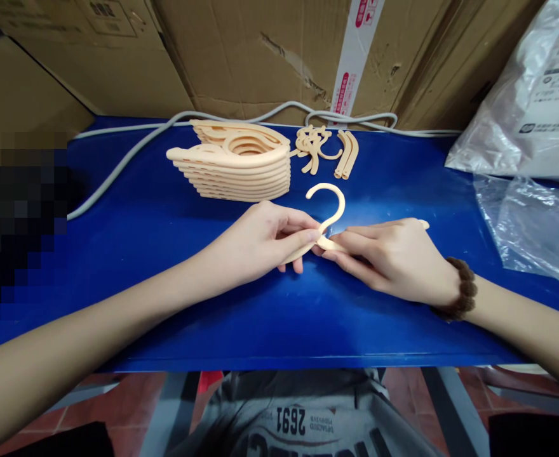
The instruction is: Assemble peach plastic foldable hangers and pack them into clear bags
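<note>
A cream plastic hanger with its hook pointing away from me is between my two hands, over the blue table. My left hand pinches it just below the hook, thumb on top. My right hand, with a brown band at the wrist, is wrapped round the other arm of the hanger, whose tip shows past the knuckles. Behind my left hand stands a stack of cream hanger parts. Loose hook pieces and a few short curved pieces lie to its right.
The blue table ends just before my lap. A grey-white cable runs along the back, in front of cardboard boxes. Clear plastic bags lie at the right; a blurred dark area is at the left.
</note>
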The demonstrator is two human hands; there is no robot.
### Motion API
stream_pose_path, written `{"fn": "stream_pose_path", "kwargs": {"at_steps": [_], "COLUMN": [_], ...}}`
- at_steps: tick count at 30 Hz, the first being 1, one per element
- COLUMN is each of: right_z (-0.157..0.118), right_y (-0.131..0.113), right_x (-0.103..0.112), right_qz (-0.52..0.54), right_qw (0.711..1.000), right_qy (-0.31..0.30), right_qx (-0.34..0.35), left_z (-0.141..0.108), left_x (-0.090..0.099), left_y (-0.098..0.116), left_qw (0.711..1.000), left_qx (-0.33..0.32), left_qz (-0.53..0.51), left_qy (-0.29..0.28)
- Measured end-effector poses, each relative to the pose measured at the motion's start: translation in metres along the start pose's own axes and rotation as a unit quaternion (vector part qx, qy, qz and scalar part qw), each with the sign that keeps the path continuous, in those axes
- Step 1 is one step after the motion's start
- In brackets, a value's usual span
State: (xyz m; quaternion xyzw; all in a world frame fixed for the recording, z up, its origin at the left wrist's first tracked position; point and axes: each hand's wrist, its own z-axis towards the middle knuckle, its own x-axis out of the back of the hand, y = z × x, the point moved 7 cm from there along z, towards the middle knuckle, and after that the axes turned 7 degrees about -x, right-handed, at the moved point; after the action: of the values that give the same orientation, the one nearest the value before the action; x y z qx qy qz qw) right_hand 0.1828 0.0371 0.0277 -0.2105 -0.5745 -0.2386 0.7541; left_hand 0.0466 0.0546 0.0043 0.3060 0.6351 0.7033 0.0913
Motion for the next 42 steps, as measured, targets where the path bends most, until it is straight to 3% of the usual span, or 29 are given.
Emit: {"fn": "stream_pose_path", "kwargs": {"at_steps": [4, 9, 16, 22, 28, 35, 42], "right_z": [0.0, -0.001, -0.001, 0.004, 0.006, 0.007, 0.006], "right_y": [0.001, 0.002, 0.003, 0.006, 0.014, 0.018, 0.022], "right_x": [-0.002, 0.0, 0.002, 0.011, 0.02, 0.023, 0.023], "right_qz": [-0.009, -0.001, -0.002, -0.017, -0.07, -0.062, -0.067], "right_qw": [1.0, 0.999, 0.999, 0.998, 0.992, 0.994, 0.992], "right_qy": [-0.011, -0.024, -0.021, 0.039, 0.103, 0.092, 0.095], "right_qx": [0.018, 0.027, 0.028, 0.048, 0.028, -0.017, -0.039], "left_z": [-0.002, -0.004, -0.005, -0.007, -0.009, -0.013, -0.011], "left_x": [-0.001, -0.004, -0.009, -0.008, -0.003, 0.0, -0.003], "left_y": [0.007, 0.008, 0.008, 0.01, 0.013, 0.018, 0.021], "left_qw": [0.987, 0.947, 0.873, 0.828, 0.826, 0.828, 0.843], "left_qx": [-0.076, -0.115, -0.101, -0.127, -0.15, -0.208, -0.188], "left_qz": [0.141, 0.298, 0.471, 0.545, 0.543, 0.519, 0.504], "left_qy": [0.001, -0.028, -0.073, -0.038, -0.002, 0.043, 0.005]}}
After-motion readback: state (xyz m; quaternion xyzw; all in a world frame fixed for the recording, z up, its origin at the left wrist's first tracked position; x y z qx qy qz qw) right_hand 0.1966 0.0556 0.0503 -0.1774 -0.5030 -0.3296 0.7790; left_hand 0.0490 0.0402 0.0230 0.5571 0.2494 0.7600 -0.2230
